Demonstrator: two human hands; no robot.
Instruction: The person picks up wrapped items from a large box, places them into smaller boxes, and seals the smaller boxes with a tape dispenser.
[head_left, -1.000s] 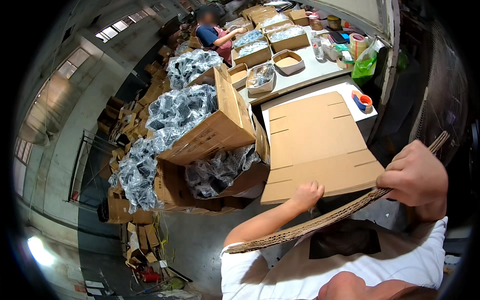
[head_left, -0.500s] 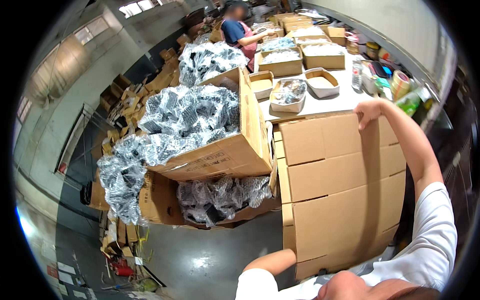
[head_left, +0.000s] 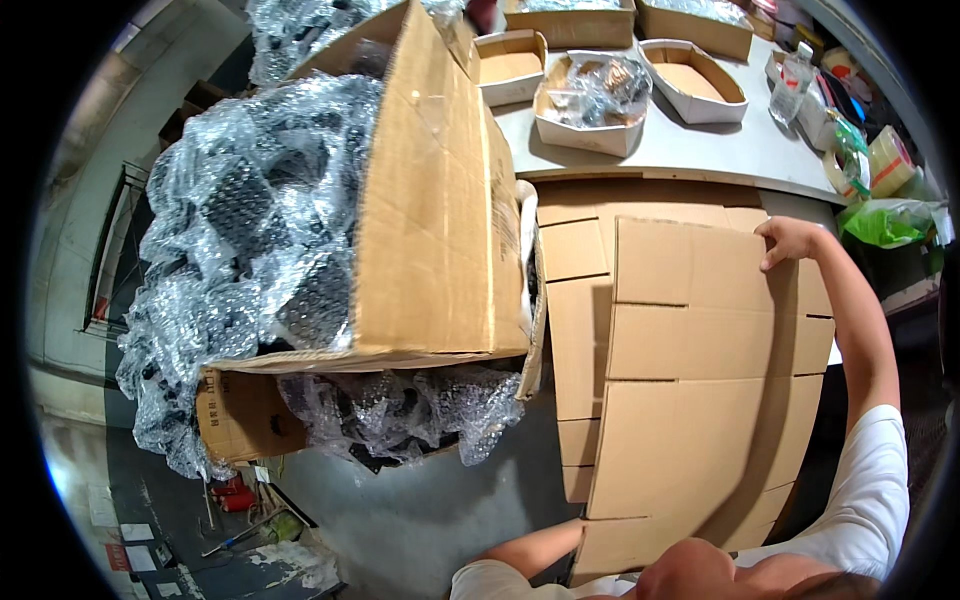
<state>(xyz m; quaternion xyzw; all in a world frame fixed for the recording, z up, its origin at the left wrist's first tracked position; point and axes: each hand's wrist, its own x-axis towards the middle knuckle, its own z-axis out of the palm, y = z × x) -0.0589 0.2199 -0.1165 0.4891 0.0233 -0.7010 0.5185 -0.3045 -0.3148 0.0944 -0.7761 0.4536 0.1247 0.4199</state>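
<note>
In front of me stands a flat, unfolded cardboard carton (head_left: 710, 340), slotted along its sides and creased across. My right hand (head_left: 787, 243) pinches its upper right edge, thumb on the near face. My left forearm (head_left: 535, 550) reaches behind the lower left edge of this carton, so the hand and its fingers are hidden. Behind it leans another flat carton (head_left: 575, 345), showing along the left and top, just under the table edge.
To the left, a big open carton (head_left: 420, 220) overflows with bubble-wrapped dark items (head_left: 260, 210); more wrapped pieces (head_left: 410, 410) fill a box below. The white table (head_left: 690, 160) ahead holds small trays (head_left: 695, 85), a plastic bottle (head_left: 792, 85) and tape rolls (head_left: 890, 160).
The front carton has shifted right and down, away from the one behind, whose left part now shows more. My right hand still grips its edge. My view has tipped downward and nearer.
</note>
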